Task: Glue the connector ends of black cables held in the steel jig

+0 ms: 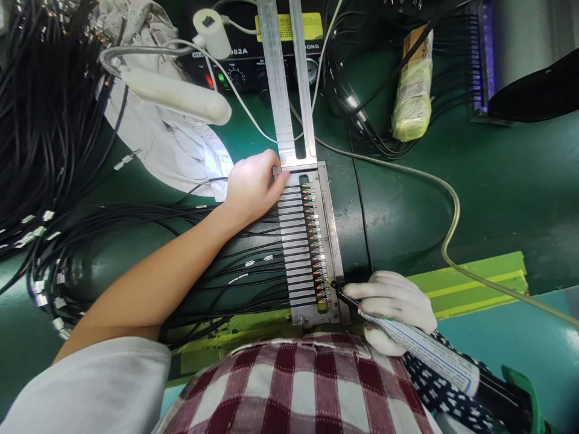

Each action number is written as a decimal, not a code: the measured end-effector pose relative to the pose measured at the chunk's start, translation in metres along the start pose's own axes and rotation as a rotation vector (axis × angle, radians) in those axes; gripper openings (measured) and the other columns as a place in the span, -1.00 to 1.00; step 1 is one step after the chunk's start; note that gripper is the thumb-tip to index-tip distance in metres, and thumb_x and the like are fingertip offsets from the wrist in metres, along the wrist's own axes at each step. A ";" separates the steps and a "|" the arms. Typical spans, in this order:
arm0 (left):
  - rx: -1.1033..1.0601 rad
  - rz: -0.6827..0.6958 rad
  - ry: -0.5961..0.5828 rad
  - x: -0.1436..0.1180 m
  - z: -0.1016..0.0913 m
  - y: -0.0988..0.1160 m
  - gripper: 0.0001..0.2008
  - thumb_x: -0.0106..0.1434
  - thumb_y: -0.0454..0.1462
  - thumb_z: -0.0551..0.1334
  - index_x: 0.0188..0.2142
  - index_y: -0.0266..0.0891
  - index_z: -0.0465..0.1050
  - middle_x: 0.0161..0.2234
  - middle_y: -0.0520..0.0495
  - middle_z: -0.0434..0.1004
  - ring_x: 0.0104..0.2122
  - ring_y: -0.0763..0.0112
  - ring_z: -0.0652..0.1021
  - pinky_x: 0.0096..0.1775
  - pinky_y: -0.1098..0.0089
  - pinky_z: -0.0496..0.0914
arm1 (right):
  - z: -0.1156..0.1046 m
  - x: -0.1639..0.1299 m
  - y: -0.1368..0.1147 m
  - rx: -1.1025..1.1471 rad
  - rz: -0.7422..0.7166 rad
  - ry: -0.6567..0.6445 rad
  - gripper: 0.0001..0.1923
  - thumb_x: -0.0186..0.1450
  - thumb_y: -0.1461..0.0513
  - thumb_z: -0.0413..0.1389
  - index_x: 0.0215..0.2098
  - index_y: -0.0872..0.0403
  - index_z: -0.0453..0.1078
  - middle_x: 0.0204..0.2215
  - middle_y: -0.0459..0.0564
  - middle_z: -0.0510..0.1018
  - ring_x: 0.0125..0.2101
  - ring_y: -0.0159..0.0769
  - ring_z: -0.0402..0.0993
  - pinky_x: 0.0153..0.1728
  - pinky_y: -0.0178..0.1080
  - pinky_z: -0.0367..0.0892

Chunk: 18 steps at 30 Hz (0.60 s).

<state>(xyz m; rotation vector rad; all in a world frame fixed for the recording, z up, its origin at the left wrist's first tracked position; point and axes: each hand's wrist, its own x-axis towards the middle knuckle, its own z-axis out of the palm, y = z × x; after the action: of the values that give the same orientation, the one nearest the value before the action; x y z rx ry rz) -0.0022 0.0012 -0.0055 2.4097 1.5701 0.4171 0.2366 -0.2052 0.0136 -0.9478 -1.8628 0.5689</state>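
Below, fixture slots hold cable ends.

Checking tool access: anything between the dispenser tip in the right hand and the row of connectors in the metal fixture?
Nothing visible. The right hand holds the dispenser tip right at the near end of the connector row; the left hand rests at the fixture's far end, clear of it.

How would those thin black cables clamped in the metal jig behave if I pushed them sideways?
The black cables look floppy: they curve and cross loosely left of the metal jig, so free lengths would probably slide and tangle. Ends seated in the slots likely stay put, especially with the left hand pressing the jig. They seem light.
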 end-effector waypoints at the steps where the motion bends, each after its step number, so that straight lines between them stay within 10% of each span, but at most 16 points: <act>1: -0.002 -0.002 -0.001 0.000 0.000 0.000 -0.83 0.30 -0.15 0.10 -0.27 -0.20 0.32 -0.45 -0.02 0.39 -0.38 0.29 0.45 -0.30 0.31 0.24 | 0.000 0.000 0.000 0.001 -0.004 0.003 -0.88 0.17 0.25 0.12 -0.29 0.07 0.42 -0.31 0.11 0.68 -0.49 -0.26 0.58 -0.50 -0.20 0.41; 18: -0.029 -0.012 -0.005 0.000 0.000 0.000 -0.82 0.31 -0.14 0.09 -0.24 -0.19 0.34 -0.44 -0.04 0.40 -0.35 0.25 0.46 -0.27 0.29 0.27 | 0.001 0.008 0.000 -0.014 0.000 0.008 -0.88 0.15 0.26 0.14 -0.31 0.08 0.41 -0.33 0.11 0.68 -0.49 -0.26 0.60 -0.48 -0.21 0.43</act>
<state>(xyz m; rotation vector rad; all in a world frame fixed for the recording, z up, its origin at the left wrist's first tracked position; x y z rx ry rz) -0.0021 0.0010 -0.0052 2.3771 1.5646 0.4277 0.2336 -0.1988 0.0176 -0.9581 -1.8614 0.5520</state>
